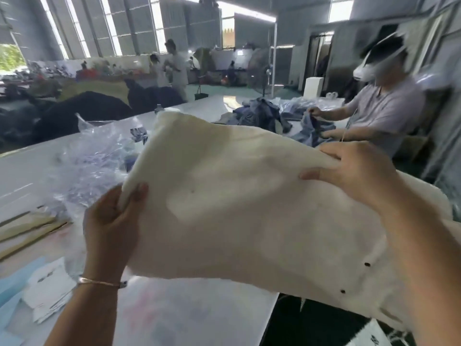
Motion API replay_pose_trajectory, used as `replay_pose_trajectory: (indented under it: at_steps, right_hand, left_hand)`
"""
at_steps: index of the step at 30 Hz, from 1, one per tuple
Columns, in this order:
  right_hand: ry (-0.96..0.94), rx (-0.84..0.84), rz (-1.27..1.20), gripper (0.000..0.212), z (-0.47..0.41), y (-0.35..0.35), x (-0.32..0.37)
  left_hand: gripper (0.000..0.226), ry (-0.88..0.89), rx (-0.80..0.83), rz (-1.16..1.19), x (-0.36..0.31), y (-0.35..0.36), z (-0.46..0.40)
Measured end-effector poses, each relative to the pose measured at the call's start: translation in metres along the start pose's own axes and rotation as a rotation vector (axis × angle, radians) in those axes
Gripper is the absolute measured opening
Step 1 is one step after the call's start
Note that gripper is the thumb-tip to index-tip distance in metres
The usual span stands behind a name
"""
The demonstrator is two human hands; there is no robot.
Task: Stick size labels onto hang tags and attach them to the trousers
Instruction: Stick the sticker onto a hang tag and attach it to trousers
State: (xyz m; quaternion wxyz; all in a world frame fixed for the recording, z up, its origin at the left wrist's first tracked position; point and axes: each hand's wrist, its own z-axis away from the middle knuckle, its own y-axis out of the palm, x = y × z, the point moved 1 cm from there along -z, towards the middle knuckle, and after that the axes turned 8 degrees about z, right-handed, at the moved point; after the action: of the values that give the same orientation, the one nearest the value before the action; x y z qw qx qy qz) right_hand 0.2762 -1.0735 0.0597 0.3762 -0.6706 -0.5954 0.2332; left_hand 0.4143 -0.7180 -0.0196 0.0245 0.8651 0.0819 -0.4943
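Cream-white woven trousers [249, 203], held aloft above the white bench [174, 315]. The left hand [112, 221] pinches one edge between thumb and fingers; the right hand [354, 176] grips the opposite edge. Step, by judgement: presenting the garment. Next: fetch white paper hang tags [47, 290], lying below the left fingers.

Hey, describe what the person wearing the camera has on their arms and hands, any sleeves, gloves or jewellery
Both forearms are bare, with no sleeves in view and no gloves. The left hand has a thin metallic bangle around the wrist, with a small dark end piece. The right hand shows no rings, watch or bracelet.
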Motion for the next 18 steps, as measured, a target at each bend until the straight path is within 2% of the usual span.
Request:
replay_pose_trajectory:
  at_steps: [4,7,9,11,12,15,18]
  right_hand:
    - [-0.050,-0.118,0.071,0.070,-0.072,0.014,-0.032]
    - [-0.071,-0.089,0.083,0.065,-0.126,0.058,-0.039]
    - [-0.083,0.053,0.196,0.046,-0.146,0.110,-0.038]
    - [-0.093,0.316,0.308,0.045,-0.142,0.168,-0.035]
    - [-0.095,0.475,0.290,0.047,-0.131,0.196,-0.035]
    - [-0.182,0.842,0.209,0.051,-0.091,0.258,-0.038]
    - [-0.213,0.850,0.180,0.056,-0.077,0.280,-0.039]
  left_hand:
    - [0.041,0.084,0.011,-0.136,-0.005,0.053,-0.068]
    - [0.044,0.057,-0.012,-0.343,0.012,0.083,-0.106]
    - [0.046,-0.024,-0.016,-0.564,0.040,0.097,-0.122]
    - [0.050,-0.175,0.034,-0.773,0.076,0.112,-0.123]
    - [0.052,-0.224,0.087,-0.829,0.092,0.122,-0.117]
    - [0.040,-0.172,0.334,-0.792,0.131,0.163,-0.078]
    - [0.030,-0.203,0.600,-0.694,0.162,0.195,-0.033]
